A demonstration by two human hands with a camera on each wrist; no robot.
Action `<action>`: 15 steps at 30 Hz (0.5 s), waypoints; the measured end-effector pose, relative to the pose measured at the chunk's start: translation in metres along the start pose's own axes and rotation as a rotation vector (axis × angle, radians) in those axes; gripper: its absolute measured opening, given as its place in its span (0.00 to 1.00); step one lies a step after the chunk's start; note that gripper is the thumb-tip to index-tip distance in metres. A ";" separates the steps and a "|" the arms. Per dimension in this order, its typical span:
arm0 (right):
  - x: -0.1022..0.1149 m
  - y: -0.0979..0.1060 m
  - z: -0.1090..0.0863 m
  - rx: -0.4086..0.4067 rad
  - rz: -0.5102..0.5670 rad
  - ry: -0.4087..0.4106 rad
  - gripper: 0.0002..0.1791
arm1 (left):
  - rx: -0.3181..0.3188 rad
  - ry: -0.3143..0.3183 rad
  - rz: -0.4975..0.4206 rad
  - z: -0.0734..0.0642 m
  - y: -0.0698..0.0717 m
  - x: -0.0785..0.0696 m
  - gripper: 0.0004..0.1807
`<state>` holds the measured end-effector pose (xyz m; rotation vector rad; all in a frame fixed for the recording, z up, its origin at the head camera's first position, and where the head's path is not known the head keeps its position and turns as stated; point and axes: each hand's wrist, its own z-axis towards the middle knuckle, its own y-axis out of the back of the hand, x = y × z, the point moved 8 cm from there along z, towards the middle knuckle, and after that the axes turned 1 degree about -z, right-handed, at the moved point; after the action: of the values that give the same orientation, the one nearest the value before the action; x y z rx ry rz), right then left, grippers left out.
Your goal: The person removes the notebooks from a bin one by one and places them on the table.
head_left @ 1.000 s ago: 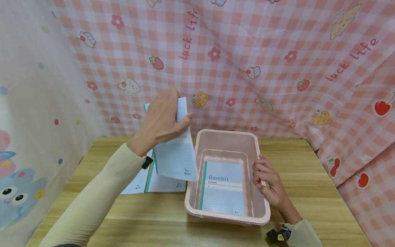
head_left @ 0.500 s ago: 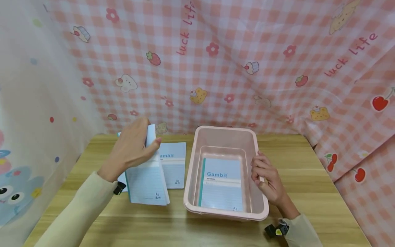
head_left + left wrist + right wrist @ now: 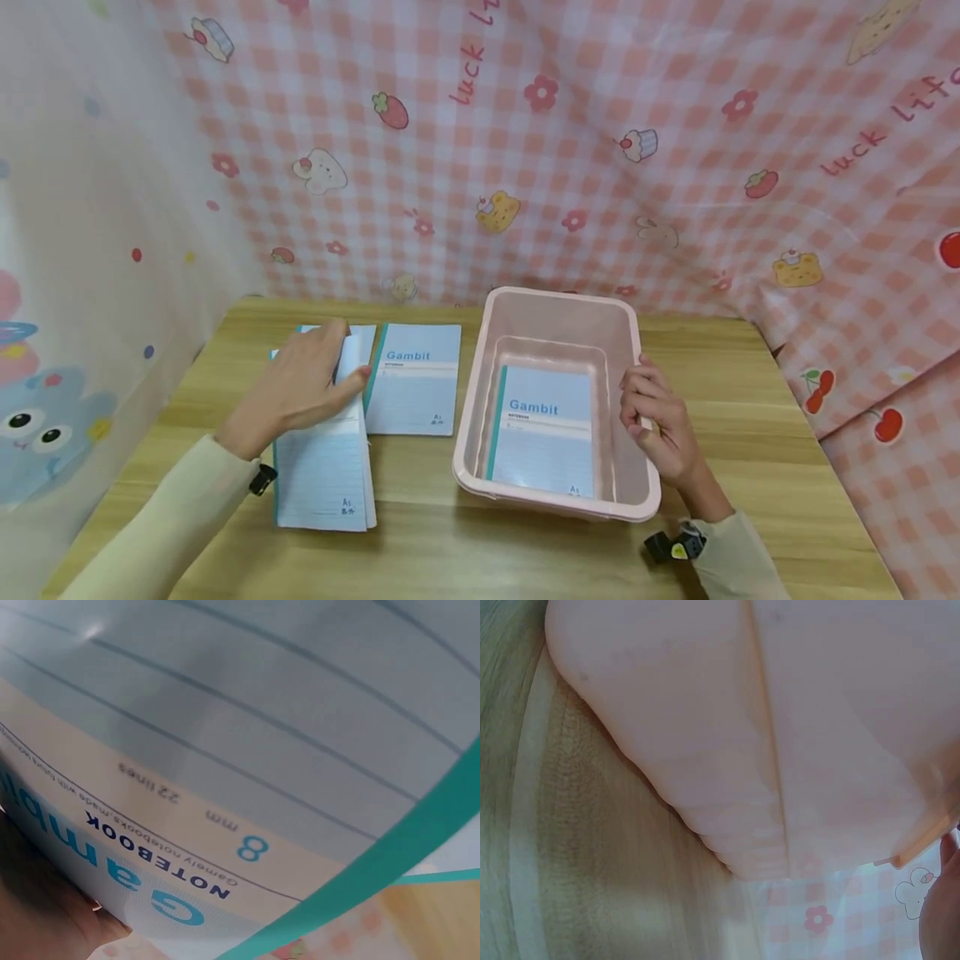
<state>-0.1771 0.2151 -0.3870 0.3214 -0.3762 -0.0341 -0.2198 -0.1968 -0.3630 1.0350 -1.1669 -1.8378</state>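
My left hand (image 3: 300, 392) grips a light blue notebook (image 3: 322, 475) with a teal spine by its upper part, left of the bin. The same notebook's cover (image 3: 225, 750) fills the left wrist view, bent, with the fingers at its lower left. Behind it lies a partly hidden notebook (image 3: 363, 333), and beside that a flat Gambit notebook (image 3: 412, 392). My right hand (image 3: 660, 421) holds the right rim of a pink plastic bin (image 3: 558, 504). Inside the bin lies another Gambit notebook (image 3: 543, 446). The right wrist view shows the bin's outer wall (image 3: 705, 735).
All of this stands on a wood-grain table (image 3: 750, 433). A pink checked cloth (image 3: 570, 167) hangs behind its far edge, and a white printed curtain (image 3: 82, 208) hangs at the left.
My left hand has carried the notebook left, down and nearer, away from the bin's left edge. The flat notebook beside the bin is now uncovered. My right hand stays on the rim.
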 end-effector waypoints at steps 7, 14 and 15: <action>0.000 -0.001 0.001 -0.002 0.003 -0.003 0.12 | 0.118 0.019 0.064 -0.028 -0.030 0.019 0.18; -0.001 0.000 0.000 -0.003 0.002 -0.005 0.10 | 0.245 0.053 0.106 -0.058 -0.062 0.036 0.21; -0.001 0.000 -0.001 -0.005 0.005 -0.003 0.10 | 0.247 0.050 0.109 -0.061 -0.066 0.037 0.20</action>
<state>-0.1779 0.2157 -0.3880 0.3157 -0.3799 -0.0307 -0.1910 -0.2290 -0.4497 1.1229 -1.4173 -1.6035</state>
